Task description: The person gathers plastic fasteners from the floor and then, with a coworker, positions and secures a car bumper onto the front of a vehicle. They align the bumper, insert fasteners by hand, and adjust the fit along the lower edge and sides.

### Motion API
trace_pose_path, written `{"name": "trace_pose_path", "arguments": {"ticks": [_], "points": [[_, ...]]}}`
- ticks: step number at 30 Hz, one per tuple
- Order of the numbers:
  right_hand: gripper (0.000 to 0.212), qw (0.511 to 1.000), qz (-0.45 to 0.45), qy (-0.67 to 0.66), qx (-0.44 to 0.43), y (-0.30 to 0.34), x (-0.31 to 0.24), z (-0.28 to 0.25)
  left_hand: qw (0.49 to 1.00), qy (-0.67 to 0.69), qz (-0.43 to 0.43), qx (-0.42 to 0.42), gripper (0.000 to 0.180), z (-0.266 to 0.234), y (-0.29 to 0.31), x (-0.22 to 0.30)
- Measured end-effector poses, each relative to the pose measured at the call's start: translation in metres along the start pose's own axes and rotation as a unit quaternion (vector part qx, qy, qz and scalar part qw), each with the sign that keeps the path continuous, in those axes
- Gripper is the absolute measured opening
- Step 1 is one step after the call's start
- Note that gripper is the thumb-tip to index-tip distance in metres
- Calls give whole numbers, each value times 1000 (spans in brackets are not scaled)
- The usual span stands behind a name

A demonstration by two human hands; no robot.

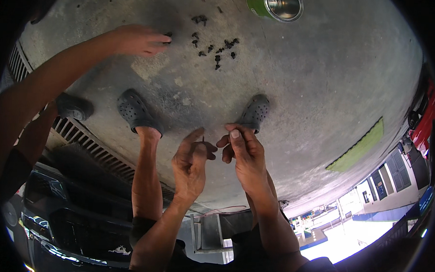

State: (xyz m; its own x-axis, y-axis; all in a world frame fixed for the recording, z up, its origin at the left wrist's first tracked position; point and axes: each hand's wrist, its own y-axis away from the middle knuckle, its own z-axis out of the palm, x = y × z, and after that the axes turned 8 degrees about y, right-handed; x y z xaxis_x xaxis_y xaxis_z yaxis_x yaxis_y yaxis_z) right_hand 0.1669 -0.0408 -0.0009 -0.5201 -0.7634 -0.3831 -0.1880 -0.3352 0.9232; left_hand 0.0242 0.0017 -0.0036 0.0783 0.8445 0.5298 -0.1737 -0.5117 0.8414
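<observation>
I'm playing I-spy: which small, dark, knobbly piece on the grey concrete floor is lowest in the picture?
The small, dark, knobbly piece at the bottom of the scattered group, just below another; every other piece on the grey concrete floor lies higher.

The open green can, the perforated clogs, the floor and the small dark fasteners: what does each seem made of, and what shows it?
Green can: probably metal; bright, mirror-like inside.
Perforated clogs: likely moulded foam or rubber; matte, with neat round holes.
Floor: apparently concrete; dull, with mottled grey staining.
Small dark fasteners: dull, blackish; plastic or blackened metal, too small to tell.
</observation>
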Motion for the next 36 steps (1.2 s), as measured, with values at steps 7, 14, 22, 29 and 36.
{"name": "trace_pose_path", "arguments": {"ticks": [7,14,22,29,36], "points": [[26,996,-45,73,12,2,5,4,1000,11,-7,9,25,-1,-3,0],[29,996,-54,64,-11,-2,11,5,999,50,-1,10,22,-3,-4,-2],[36,999,-4,42,-33,-9,5,17,999,13,7,-38,32,-2,-2,-8],[31,996,49,52,-52,-45,24,21,999,-20,-19,-44,41,-13,1,-11],[34,996,-48,56,42,-177,29,65,998,-30,-43,-47,33,-30,2,-11]]}}
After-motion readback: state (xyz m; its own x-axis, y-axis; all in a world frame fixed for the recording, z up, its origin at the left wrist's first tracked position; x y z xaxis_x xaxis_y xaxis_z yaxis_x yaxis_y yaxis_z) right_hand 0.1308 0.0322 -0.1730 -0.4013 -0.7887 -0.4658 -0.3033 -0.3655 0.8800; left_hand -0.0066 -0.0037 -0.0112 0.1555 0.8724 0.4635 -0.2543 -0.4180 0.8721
